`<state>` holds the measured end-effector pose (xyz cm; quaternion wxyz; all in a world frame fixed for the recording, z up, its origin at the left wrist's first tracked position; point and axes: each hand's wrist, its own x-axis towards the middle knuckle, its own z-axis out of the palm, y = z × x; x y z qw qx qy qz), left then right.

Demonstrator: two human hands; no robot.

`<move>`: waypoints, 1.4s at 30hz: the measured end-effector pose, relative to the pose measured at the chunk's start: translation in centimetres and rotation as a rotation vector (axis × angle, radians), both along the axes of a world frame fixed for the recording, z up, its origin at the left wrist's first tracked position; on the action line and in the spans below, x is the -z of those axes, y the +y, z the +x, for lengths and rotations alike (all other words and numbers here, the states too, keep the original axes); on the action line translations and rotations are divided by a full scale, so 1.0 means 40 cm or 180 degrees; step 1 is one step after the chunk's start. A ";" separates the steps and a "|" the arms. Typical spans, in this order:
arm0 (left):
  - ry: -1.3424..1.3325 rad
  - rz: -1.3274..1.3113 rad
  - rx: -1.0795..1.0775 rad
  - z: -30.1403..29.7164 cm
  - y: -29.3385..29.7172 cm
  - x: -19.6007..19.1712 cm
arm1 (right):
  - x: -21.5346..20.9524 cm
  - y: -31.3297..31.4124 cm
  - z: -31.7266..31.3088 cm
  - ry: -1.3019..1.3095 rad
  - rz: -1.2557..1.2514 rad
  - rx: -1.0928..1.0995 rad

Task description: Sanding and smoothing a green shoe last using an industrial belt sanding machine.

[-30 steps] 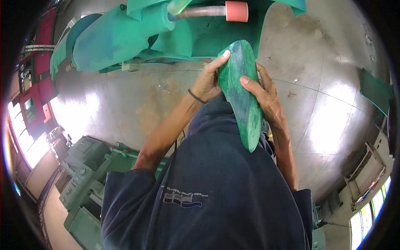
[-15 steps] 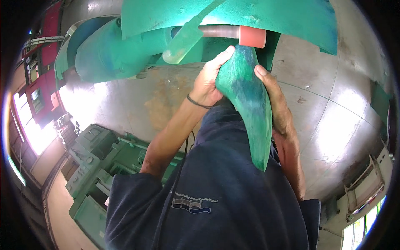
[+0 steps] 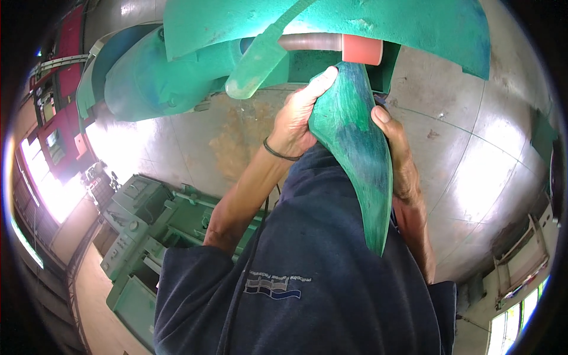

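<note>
Both of my hands hold a long green curved blade-shaped piece (image 3: 358, 154), narrow at its lower tip. My left hand (image 3: 299, 121) grips its left edge, thumb up along the top. My right hand (image 3: 396, 154) grips its right edge. The piece's upper end touches a pink cylindrical wheel (image 3: 362, 49) on a grey spindle (image 3: 310, 42) of a big green machine (image 3: 331, 26). A thin dark band circles my left wrist.
A translucent green lever (image 3: 257, 59) hangs from the machine beside my left hand. Green machine housings (image 3: 148, 225) stand at lower left. The shiny concrete floor (image 3: 473, 148) spreads right, with a bright window (image 3: 515, 313) at lower right. My dark blue shirt fills the bottom.
The green piece has risen toward the machine, and its top now meets the pink wheel. The machine looms larger overhead; both hands kept their grip.
</note>
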<state>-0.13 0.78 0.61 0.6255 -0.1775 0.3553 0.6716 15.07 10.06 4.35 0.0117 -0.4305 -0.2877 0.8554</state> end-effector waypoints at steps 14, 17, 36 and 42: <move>0.0928 -0.0279 0.0140 0.042 -0.038 -0.075 | -0.056 -0.007 0.032 -0.0099 0.1254 -0.0572; 0.0892 -0.0202 0.0194 0.041 -0.027 -0.051 | -0.043 0.030 0.029 -0.0257 0.0930 -0.0617; 0.1096 -0.0125 0.0261 0.035 -0.049 -0.040 | -0.005 0.027 0.026 -0.0159 0.1258 -0.0675; 0.0987 -0.0154 0.0028 0.038 -0.051 -0.048 | -0.005 0.022 0.028 -0.0024 0.1632 -0.0715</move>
